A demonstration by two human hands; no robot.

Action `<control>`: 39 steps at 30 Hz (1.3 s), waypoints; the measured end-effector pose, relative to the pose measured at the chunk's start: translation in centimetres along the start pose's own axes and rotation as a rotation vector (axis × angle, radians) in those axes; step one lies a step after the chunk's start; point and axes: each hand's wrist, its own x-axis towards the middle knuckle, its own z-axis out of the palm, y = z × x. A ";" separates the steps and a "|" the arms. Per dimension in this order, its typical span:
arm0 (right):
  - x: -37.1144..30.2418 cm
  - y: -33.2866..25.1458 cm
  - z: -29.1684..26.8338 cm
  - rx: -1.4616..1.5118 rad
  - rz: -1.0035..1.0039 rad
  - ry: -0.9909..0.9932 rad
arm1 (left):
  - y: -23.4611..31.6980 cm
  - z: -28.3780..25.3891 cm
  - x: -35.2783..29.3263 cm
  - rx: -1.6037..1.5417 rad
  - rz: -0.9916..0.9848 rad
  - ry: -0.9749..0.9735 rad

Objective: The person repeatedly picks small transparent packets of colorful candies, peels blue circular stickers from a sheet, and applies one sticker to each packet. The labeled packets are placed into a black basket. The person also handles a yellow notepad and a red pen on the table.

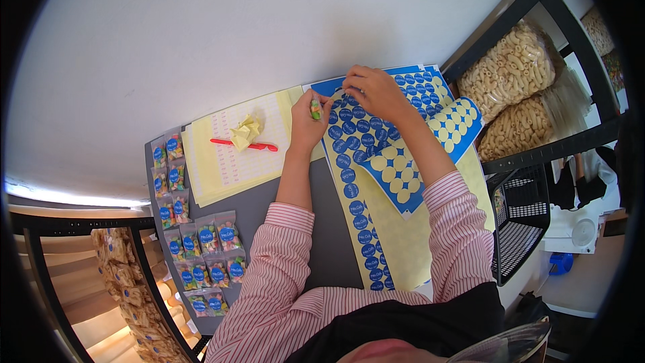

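My left hand (309, 121) is closed around a small clear bag (316, 109) of colourful pieces, held over the left edge of the sticker sheets. Close beside it, my right hand (373, 93) has its fingers pinched together above the far end of a sheet of round blue stickers (349, 128). Whatever sits between those fingertips is too small to make out. Under my right forearm a blue-backed sheet (406, 185) curls up, showing pale yellow circles. Several filled bags with round blue labels (208, 235) lie in rows along the left side of the grey table (329, 228).
Left of my hands, a red pen (243, 144) and a crumpled yellow paper (246, 132) rest on printed yellowish sheets (211, 168). A black rack with large bags of tube-shaped snacks (510, 67) stands at right, above a black basket (523, 222). Another rack (40, 225) borders the left.
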 end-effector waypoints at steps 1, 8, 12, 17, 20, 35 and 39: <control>0.0 0.1 0.0 -0.004 0.006 -0.003 | -0.1 0.0 0.0 0.001 -0.006 -0.003; 0.0 0.1 -0.2 -0.030 0.002 0.017 | -0.4 0.0 0.1 0.004 -0.002 -0.003; 0.0 0.2 -0.4 -0.041 0.017 -0.016 | -0.2 0.0 0.1 0.002 -0.015 -0.006; 0.1 0.1 -0.7 -0.063 -0.014 0.009 | -0.5 0.1 0.0 -0.005 -0.004 0.002; 0.2 0.0 -0.9 -0.046 0.001 -0.002 | -0.7 0.1 0.0 -0.004 0.003 0.006; 0.1 0.7 -0.8 -0.030 0.033 0.026 | -0.3 0.0 0.1 0.013 0.001 0.019; 0.2 0.7 -0.9 -0.023 0.051 0.014 | -0.5 0.0 0.1 0.025 -0.027 0.015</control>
